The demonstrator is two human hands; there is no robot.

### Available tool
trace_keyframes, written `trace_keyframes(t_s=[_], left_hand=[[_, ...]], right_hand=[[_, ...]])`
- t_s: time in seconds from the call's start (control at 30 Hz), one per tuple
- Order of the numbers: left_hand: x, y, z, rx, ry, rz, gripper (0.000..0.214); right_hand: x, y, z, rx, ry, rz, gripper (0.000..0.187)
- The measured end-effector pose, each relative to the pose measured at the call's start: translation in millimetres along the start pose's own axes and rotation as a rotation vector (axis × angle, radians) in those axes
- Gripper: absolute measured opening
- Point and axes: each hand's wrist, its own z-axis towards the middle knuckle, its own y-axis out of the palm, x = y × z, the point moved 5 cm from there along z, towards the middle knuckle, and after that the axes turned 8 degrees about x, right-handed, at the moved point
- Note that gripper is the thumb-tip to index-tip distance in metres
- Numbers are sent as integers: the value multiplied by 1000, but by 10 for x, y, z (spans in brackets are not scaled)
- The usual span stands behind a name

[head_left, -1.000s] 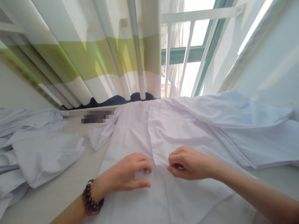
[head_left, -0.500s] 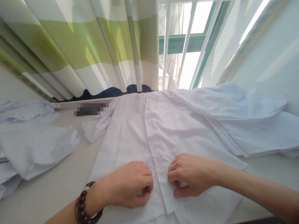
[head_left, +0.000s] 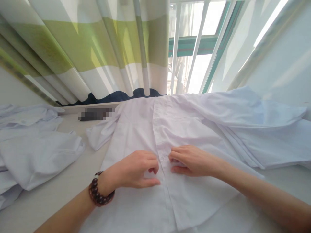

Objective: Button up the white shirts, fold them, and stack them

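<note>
A white button-front shirt (head_left: 131,129) lies spread out in front of me, its button strip running down the middle. My left hand (head_left: 137,169) is over the shirt just left of that strip, with thumb and curled fingers apart and nothing between them. A dark beaded bracelet (head_left: 98,192) circles the left wrist. On the strip's right side, close to a button, is my right hand (head_left: 188,160); its thumb and fingers are also apart, and I see no cloth pinched in them. The shirt's lower hem runs toward the bottom of the view.
More white garments (head_left: 43,152) lie heaped at the left. Folded white cloth (head_left: 274,142) lies at the right, beside the wall. A blurred dark object (head_left: 96,114) rests near the back edge of the pale surface (head_left: 60,197). Behind are a green-and-white curtain (head_left: 97,45) and white window bars (head_left: 198,45).
Both hands have moved up the shirt, away from me, along the button strip. Their fingers have loosened from a closed curl, with the thumbs now apart.
</note>
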Motion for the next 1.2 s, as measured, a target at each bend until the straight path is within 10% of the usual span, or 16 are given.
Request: trace_keyframes(t_s=[0.3, 1.2], left_hand=[[303, 290, -33, -77, 203, -150, 12], [475, 78, -118, -257, 118, -523, 7]], right_hand=[[-66, 87, -74, -73, 131, 26, 15], [-168, -209, -121, -118, 192, 161, 16]])
